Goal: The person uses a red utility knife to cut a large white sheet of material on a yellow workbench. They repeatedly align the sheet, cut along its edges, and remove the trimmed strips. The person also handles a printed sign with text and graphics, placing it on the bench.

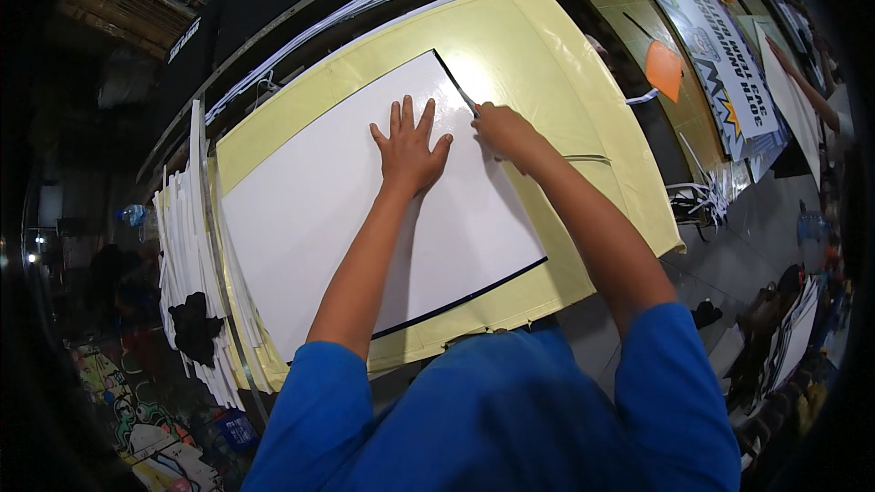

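A large white sheet (314,219) with a black border on its right and near edges lies flat on the yellow-covered table (538,55). My left hand (412,153) presses on the sheet near its upper right, palm down, fingers spread. At the sheet's right edge, my right hand (508,137) is closed round a slim cutting tool (470,105) with a grey blade and a spot of red. The blade lies along the black border; my fingers cover most of the handle, so its exact kind is unclear. A thin dark strip (588,158) curves on the yellow cover beside my right wrist.
Long white strips (187,264) hang in a bundle at the table's left, a black cloth (197,330) on them. An orange piece (663,70) and printed boards (720,55) are at the right. Cut scraps (714,199) hang over the tiled floor (720,251). Another person's arm (807,91) shows far right.
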Demonstrator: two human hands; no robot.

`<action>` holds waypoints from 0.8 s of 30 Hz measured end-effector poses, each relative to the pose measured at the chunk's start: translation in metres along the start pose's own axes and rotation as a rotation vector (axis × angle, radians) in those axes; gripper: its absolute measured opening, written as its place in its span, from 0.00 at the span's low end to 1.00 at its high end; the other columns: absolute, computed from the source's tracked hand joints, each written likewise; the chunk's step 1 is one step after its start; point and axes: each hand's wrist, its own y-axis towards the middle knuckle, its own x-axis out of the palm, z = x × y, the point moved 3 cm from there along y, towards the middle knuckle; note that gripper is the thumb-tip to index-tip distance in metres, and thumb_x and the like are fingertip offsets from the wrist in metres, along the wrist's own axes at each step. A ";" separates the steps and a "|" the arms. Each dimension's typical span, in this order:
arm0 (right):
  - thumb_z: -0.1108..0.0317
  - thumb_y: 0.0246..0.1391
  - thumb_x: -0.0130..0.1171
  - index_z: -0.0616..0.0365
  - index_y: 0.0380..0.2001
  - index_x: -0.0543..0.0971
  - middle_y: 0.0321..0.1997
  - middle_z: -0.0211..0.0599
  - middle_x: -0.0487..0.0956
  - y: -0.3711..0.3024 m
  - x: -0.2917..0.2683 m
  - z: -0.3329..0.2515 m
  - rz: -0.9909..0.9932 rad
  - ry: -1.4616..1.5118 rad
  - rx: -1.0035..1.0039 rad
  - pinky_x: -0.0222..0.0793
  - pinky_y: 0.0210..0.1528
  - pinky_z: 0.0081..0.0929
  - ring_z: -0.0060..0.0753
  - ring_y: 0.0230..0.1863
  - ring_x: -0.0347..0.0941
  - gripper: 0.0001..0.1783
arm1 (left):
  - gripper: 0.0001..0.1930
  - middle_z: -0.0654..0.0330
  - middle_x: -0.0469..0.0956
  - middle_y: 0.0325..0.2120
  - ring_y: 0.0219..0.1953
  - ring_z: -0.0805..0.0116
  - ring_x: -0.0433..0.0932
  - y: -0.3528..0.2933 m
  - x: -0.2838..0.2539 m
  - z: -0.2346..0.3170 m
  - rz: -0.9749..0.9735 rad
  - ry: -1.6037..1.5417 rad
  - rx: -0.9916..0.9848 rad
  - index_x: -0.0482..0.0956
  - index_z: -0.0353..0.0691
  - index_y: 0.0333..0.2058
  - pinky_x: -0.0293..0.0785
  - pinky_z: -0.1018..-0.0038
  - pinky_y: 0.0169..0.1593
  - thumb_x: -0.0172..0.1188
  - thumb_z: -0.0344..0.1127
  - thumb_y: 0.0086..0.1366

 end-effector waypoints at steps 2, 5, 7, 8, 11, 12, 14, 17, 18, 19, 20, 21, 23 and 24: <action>0.62 0.62 0.55 0.66 0.41 0.75 0.38 0.51 0.82 -0.015 0.004 0.012 -0.059 0.070 0.049 0.76 0.42 0.41 0.48 0.40 0.81 0.15 | 0.35 0.47 0.50 0.70 0.73 0.47 0.45 0.000 0.004 -0.005 0.024 -0.003 0.007 0.59 0.52 0.68 0.36 0.31 0.66 0.50 0.57 0.65; 0.59 0.60 0.57 0.66 0.42 0.74 0.39 0.52 0.82 -0.028 -0.011 0.009 -0.046 -0.009 -0.069 0.75 0.43 0.43 0.52 0.41 0.80 0.18 | 0.34 0.48 0.50 0.70 0.73 0.48 0.45 0.001 0.002 -0.003 0.026 -0.014 0.009 0.59 0.53 0.68 0.36 0.32 0.66 0.50 0.57 0.66; 0.56 0.58 0.60 0.67 0.43 0.73 0.39 0.54 0.81 -0.016 -0.015 0.016 0.098 0.032 -0.024 0.75 0.43 0.44 0.53 0.41 0.80 0.22 | 0.34 0.47 0.50 0.70 0.73 0.48 0.44 0.002 -0.002 -0.001 0.016 -0.013 0.012 0.58 0.53 0.68 0.36 0.32 0.66 0.49 0.57 0.66; 0.55 0.57 0.61 0.67 0.43 0.73 0.40 0.55 0.81 -0.005 -0.015 0.021 0.196 0.073 0.022 0.75 0.44 0.45 0.54 0.42 0.80 0.23 | 0.35 0.46 0.49 0.70 0.73 0.47 0.44 0.003 -0.004 0.002 0.011 -0.012 0.014 0.58 0.52 0.68 0.35 0.32 0.66 0.49 0.57 0.66; 0.51 0.52 0.65 0.67 0.43 0.72 0.38 0.57 0.81 0.027 -0.022 0.011 0.341 0.071 -0.008 0.76 0.43 0.45 0.55 0.42 0.80 0.29 | 0.35 0.46 0.48 0.70 0.73 0.46 0.43 0.002 -0.002 0.000 0.000 -0.012 -0.001 0.56 0.52 0.69 0.34 0.33 0.66 0.49 0.56 0.66; 0.50 0.49 0.68 0.68 0.43 0.71 0.37 0.57 0.81 0.038 -0.024 0.007 0.362 0.104 -0.015 0.76 0.42 0.45 0.55 0.41 0.80 0.32 | 0.35 0.46 0.48 0.71 0.73 0.46 0.43 0.000 -0.001 -0.001 0.003 -0.010 -0.003 0.56 0.52 0.69 0.34 0.33 0.66 0.49 0.56 0.66; 0.49 0.47 0.70 0.68 0.42 0.72 0.37 0.57 0.81 0.065 -0.023 0.010 0.416 0.124 0.012 0.76 0.42 0.44 0.55 0.41 0.80 0.32 | 0.36 0.47 0.47 0.71 0.73 0.46 0.43 0.001 -0.006 0.002 -0.007 -0.013 -0.007 0.56 0.52 0.69 0.33 0.33 0.67 0.49 0.56 0.66; 0.50 0.43 0.73 0.69 0.39 0.73 0.37 0.58 0.81 0.104 -0.017 0.016 0.444 0.300 0.033 0.76 0.42 0.43 0.56 0.41 0.80 0.33 | 0.36 0.46 0.47 0.71 0.73 0.46 0.43 0.000 -0.008 0.003 -0.006 -0.031 -0.013 0.56 0.52 0.69 0.33 0.33 0.67 0.50 0.55 0.65; 0.51 0.42 0.73 0.69 0.38 0.74 0.37 0.59 0.81 0.121 -0.012 0.022 0.435 0.383 0.047 0.76 0.42 0.43 0.56 0.41 0.80 0.32 | 0.36 0.46 0.47 0.71 0.73 0.46 0.43 0.001 -0.007 0.004 -0.004 -0.035 -0.009 0.56 0.52 0.69 0.34 0.33 0.67 0.50 0.55 0.65; 0.52 0.41 0.73 0.70 0.37 0.74 0.37 0.59 0.81 0.131 -0.010 0.022 0.422 0.465 0.059 0.76 0.41 0.43 0.56 0.41 0.80 0.32 | 0.36 0.46 0.47 0.71 0.73 0.46 0.43 0.000 -0.007 0.004 -0.001 -0.039 -0.007 0.56 0.52 0.69 0.34 0.33 0.67 0.51 0.55 0.65; 0.56 0.40 0.74 0.70 0.36 0.75 0.36 0.59 0.81 0.140 -0.008 0.022 0.448 0.546 0.056 0.76 0.41 0.42 0.57 0.40 0.80 0.29 | 0.36 0.46 0.47 0.71 0.73 0.46 0.43 0.000 -0.007 0.004 0.002 -0.042 -0.004 0.56 0.52 0.69 0.34 0.33 0.67 0.51 0.55 0.65; 0.57 0.39 0.74 0.70 0.36 0.75 0.36 0.59 0.81 0.143 -0.007 0.017 0.488 0.510 0.026 0.76 0.41 0.43 0.57 0.40 0.80 0.29 | 0.36 0.46 0.47 0.71 0.73 0.46 0.43 0.000 -0.007 0.003 0.000 -0.043 -0.009 0.56 0.52 0.69 0.34 0.33 0.67 0.51 0.55 0.65; 0.59 0.39 0.74 0.69 0.36 0.75 0.35 0.59 0.81 0.148 -0.005 0.007 0.573 0.441 -0.031 0.75 0.42 0.43 0.56 0.39 0.80 0.27 | 0.36 0.45 0.47 0.71 0.73 0.46 0.43 0.000 -0.006 0.002 -0.005 -0.045 -0.013 0.56 0.53 0.69 0.35 0.33 0.67 0.52 0.56 0.64; 0.64 0.40 0.73 0.66 0.35 0.75 0.33 0.57 0.81 0.147 -0.005 0.001 0.616 0.480 -0.054 0.77 0.36 0.41 0.51 0.33 0.81 0.23 | 0.36 0.47 0.47 0.71 0.73 0.48 0.43 -0.001 -0.006 0.000 -0.026 -0.033 -0.026 0.56 0.54 0.69 0.35 0.33 0.67 0.52 0.56 0.64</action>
